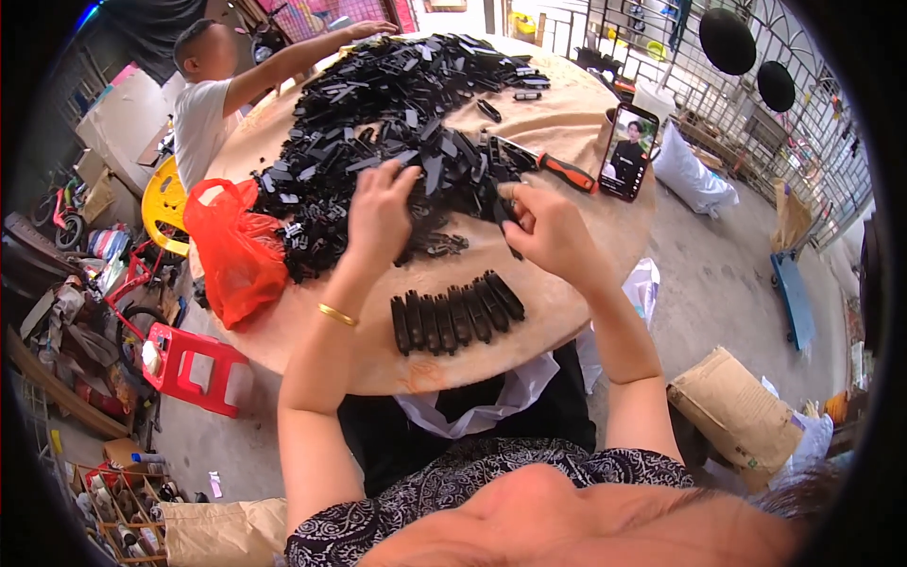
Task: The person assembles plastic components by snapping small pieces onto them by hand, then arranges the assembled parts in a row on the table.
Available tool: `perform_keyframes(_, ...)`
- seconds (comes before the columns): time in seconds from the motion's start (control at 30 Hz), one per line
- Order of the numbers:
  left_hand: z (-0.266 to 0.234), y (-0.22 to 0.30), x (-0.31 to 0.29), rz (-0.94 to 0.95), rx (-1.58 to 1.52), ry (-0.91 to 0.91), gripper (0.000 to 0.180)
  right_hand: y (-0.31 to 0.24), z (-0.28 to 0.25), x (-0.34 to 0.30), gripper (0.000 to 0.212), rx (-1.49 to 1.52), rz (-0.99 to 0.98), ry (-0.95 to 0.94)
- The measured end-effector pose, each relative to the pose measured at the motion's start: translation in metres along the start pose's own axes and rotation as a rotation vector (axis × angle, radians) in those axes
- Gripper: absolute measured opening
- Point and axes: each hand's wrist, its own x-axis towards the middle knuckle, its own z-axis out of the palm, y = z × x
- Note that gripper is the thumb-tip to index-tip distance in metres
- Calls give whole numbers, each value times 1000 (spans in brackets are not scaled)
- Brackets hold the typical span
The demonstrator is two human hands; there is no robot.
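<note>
A large heap of black plastic pieces [354, 142] covers much of the round table. My left hand [380, 215], with a gold bangle on its wrist, is at the heap's near edge. Its fingers are bent and closed, and what lies between them is hidden among the dark parts. To the right, my right hand [553, 230] pinches a slim black plastic piece [508, 219] between thumb and fingers. In front of me, several long black plastic parts [457, 315] lie side by side in a slanting row. Small loose black clips [444, 246] lie between my hands.
On the cloth-covered round table [576, 109] are a red-handled tool [567, 174], a phone [628, 151] standing upright and a red plastic bag [234, 255]. Across the table's left side a person [203, 104] reaches an arm over the heap. A red stool [194, 369] stands at left.
</note>
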Motion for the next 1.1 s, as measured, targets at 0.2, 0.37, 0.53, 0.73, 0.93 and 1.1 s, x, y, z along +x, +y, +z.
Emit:
perform_keyframes(0.2, 8, -49, -6, -56, -63, -224, 31, 16, 7, -39, 27, -157, -84, -198)
perform_keyframes(0.37, 2, -46, -3, -26, -102, -181, 24, 15, 12, -46, 26, -100, -132, -260)
perform_keyframes(0.53, -9, -34, 3, -179, -351, 4, 22, 39, 11, -34, 18, -35, -12, -198)
perform_keyframes(0.73, -12, -27, 6, -305, -789, -37, 31, 80, 7, 17, 18, -380, 116, -86)
perform_keyframes(0.93, -15, -11, 6, -389, -1223, -126, 43, 86, 19, 22, 24, -481, 60, -65)
perform_keyframes(1.1, -14, 2, 2, -384, -1280, -113, 35, 37, 15, 32, 17, 202, 10, 104)
